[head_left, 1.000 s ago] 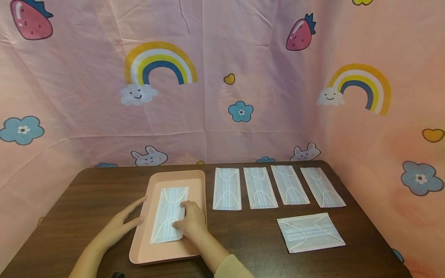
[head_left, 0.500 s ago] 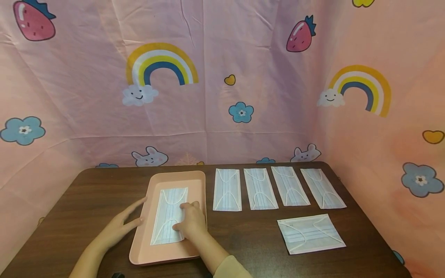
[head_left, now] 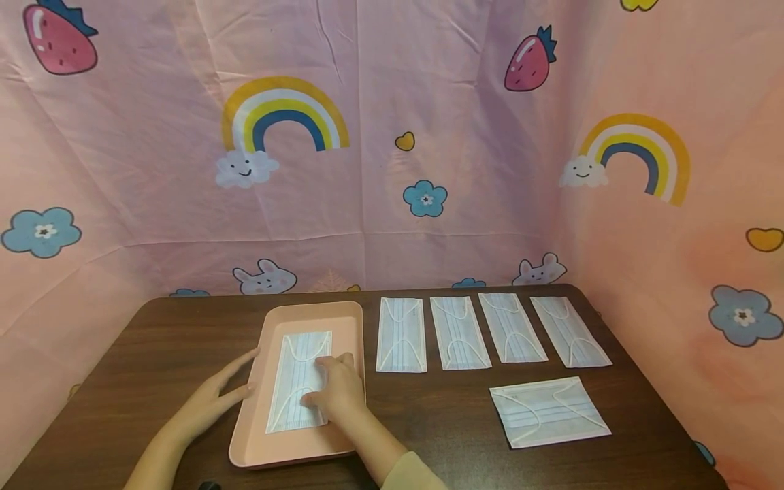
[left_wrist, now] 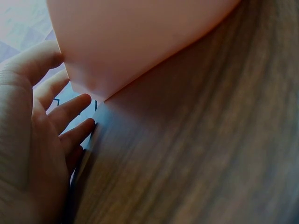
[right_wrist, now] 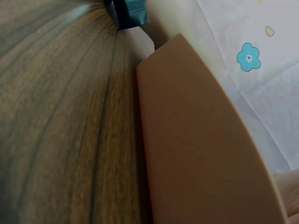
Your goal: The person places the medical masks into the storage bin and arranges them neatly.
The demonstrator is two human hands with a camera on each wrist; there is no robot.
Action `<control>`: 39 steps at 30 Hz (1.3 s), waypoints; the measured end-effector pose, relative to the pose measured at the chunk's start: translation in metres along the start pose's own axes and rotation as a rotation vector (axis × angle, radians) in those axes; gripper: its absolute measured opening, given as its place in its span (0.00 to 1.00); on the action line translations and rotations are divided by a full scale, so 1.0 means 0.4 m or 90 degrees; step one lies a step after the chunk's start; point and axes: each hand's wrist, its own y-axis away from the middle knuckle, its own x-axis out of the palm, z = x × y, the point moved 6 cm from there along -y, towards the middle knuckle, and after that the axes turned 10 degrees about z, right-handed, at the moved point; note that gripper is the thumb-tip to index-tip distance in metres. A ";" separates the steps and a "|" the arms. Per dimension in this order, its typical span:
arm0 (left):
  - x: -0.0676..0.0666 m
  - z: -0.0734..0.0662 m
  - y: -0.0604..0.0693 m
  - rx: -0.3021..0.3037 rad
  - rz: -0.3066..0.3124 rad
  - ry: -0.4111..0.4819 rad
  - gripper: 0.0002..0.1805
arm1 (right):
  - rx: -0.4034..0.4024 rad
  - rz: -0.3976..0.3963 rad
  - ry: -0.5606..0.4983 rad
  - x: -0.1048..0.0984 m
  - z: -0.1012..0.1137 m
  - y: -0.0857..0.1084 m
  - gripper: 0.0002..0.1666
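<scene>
Spreading the left hand (head_left: 205, 403), gripping nothing, and touching the left rim of a shallow, peach-pink, rectangular tray (head_left: 254, 450) with thumb and fingertip — probably bracing against sliding on the dark brown, wood-grained table (head_left: 429, 435). Reaching with the right hand (head_left: 344, 391) over the tray's right wall, touching a flat, pale blue and white, pleated fabric face mask with white ear loops (head_left: 294, 381) near its right edge. Setting thumb and finger apart on the mask, perhaps for guiding it evenly, but not showing clearly whether pinching or merely resting there; seeing mostly the tray's outer wall from the right wrist. Lying lengthwise on the tray floor with the mask, loops uppermost, likely for matching the tray's long shape and fitting inside the walls. Looking farther right, finding four similar masks (head_left: 401, 335) lying side by side in a row near the table's back edge, apparently spaced against overlapping, and a crosswise mask (head_left: 550, 413) lying in front of the two rightmost. Crossing the tray's right wall with the right forearm, hiding part of that rim and the mask's edge; having the raised wall standing between the mask and the others outside. Hanging behind everything — a pink, cartoon-printed cloth backdrop (head_left: 380, 82).
</scene>
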 end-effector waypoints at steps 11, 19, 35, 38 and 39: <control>-0.001 0.003 0.001 0.002 0.002 0.003 0.33 | -0.091 0.013 -0.090 -0.041 0.028 0.019 0.36; 0.001 0.006 -0.001 -0.004 0.006 0.002 0.34 | -0.160 0.021 -0.121 -0.095 0.055 0.043 0.36; 0.000 -0.001 0.001 -0.008 0.008 0.006 0.34 | -0.192 -0.020 -0.193 -0.216 0.039 0.073 0.35; 0.000 -0.002 0.000 -0.003 0.009 0.010 0.34 | -0.201 -0.040 -0.182 -0.234 0.022 0.069 0.35; 0.000 -0.002 0.000 -0.001 0.009 0.011 0.34 | -0.198 -0.043 -0.180 -0.240 0.015 0.068 0.35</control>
